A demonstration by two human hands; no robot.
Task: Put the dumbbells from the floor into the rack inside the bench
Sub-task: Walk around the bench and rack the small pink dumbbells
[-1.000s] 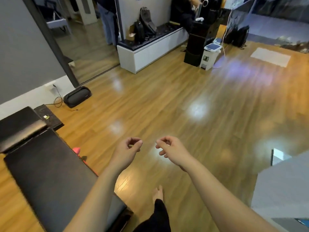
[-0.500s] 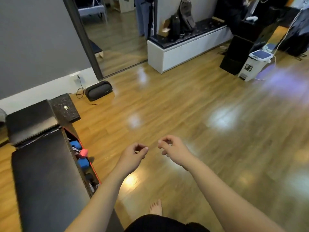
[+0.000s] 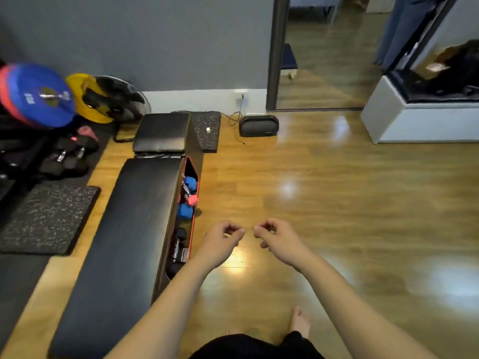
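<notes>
Hands: the left hand (image 3: 223, 240) and right hand (image 3: 276, 238) hung side by side over the bare floor (image 3: 337, 203), both loosely curled and holding nothing.
Dumbbells: blue ones (image 3: 187, 196) and a pink end (image 3: 192, 200) sat in the rack (image 3: 193, 237) along the side of the bench (image 3: 134, 216); darker ones (image 3: 178, 252) lay further toward the near end.
Floor beside the bench: no dumbbell was visible there.
Other weights: black dumbbells (image 3: 66, 159) lay on a mat well to the left, past the bench; whether they belonged to the task could not be told.
Step in hand: judged a check for leftovers, the job looking nearly or fully done.
Doing it well: scan both sides of the bench before stopping; lift any stray one by its handle and lower it into a free slot without knocking its neighbours.
</notes>
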